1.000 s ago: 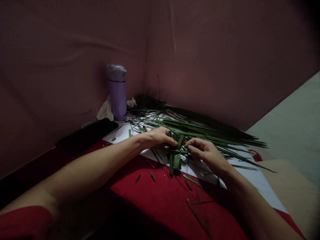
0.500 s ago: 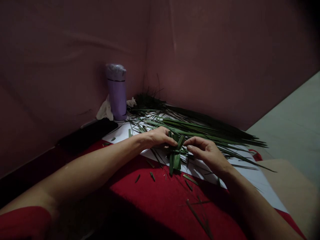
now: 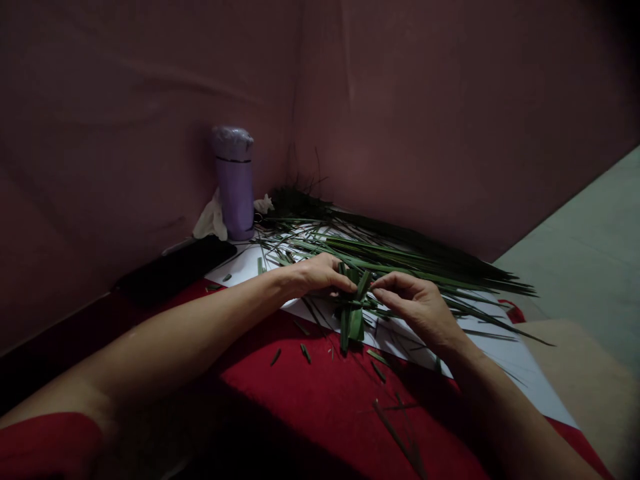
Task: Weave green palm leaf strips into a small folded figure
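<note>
My left hand (image 3: 317,273) and my right hand (image 3: 415,303) meet over a small folded piece of green leaf strips (image 3: 354,308). Both hands pinch it, the left from the left side, the right from the right. Two broad strips of the piece hang down toward me onto a white sheet (image 3: 505,360). A long pile of thin green leaves (image 3: 400,257) lies just behind the hands, fanning to the right.
A purple flask (image 3: 234,183) stands in the wall corner with crumpled white tissue (image 3: 210,219) beside it. A black phone (image 3: 175,270) lies at the left. Cut leaf scraps (image 3: 304,352) dot the red cloth (image 3: 320,407). Pale floor (image 3: 590,253) shows at the right.
My right hand has slid slightly left, closer to the folded strips; my left hand has stayed in place on them.
</note>
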A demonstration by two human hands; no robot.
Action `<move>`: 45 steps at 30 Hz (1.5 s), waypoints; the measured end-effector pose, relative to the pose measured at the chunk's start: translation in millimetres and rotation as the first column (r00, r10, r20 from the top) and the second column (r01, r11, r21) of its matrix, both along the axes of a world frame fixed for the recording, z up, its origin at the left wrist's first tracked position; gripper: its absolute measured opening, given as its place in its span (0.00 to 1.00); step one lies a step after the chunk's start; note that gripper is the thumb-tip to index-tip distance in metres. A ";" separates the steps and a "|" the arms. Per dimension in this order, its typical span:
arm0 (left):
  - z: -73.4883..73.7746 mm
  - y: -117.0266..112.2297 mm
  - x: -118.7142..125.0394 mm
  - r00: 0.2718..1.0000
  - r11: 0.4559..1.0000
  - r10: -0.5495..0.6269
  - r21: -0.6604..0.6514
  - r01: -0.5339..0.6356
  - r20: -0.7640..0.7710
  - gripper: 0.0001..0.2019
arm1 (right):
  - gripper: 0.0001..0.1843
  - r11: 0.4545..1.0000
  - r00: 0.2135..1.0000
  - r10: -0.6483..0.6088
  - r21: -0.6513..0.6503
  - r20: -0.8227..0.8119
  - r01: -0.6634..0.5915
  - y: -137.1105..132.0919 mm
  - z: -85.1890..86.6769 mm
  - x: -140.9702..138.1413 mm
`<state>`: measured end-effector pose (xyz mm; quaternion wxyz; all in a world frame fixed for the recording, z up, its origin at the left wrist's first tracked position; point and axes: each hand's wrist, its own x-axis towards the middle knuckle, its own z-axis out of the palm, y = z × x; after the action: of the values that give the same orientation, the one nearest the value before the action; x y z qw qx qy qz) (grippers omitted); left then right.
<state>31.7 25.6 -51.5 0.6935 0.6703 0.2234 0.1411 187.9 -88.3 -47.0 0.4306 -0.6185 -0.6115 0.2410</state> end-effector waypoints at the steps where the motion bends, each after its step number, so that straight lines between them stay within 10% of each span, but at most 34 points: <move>1: 0.7 -0.4 -0.2 1.000 1.000 0.001 0.003 -0.001 -0.002 0.07 | 0.09 1.000 1.000 0.002 0.008 0.017 -0.002 -0.1 0.0 -0.6; 24: -0.4 -0.4 -1.0 1.000 0.999 0.000 0.039 0.000 0.002 0.05 | 0.05 0.999 0.984 -0.024 0.046 0.179 0.016 -0.9 -8.3 -1.0; 45: -1.9 -0.4 -2.0 0.995 0.990 -0.084 -0.107 0.089 0.045 0.05 | 0.09 0.996 0.990 0.049 -0.061 -0.134 -0.058 1.7 -4.9 1.5</move>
<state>29.7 25.2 -53.4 0.7387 0.6377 0.1873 0.1121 189.4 -86.6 -51.9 0.4432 -0.5981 -0.5900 0.3126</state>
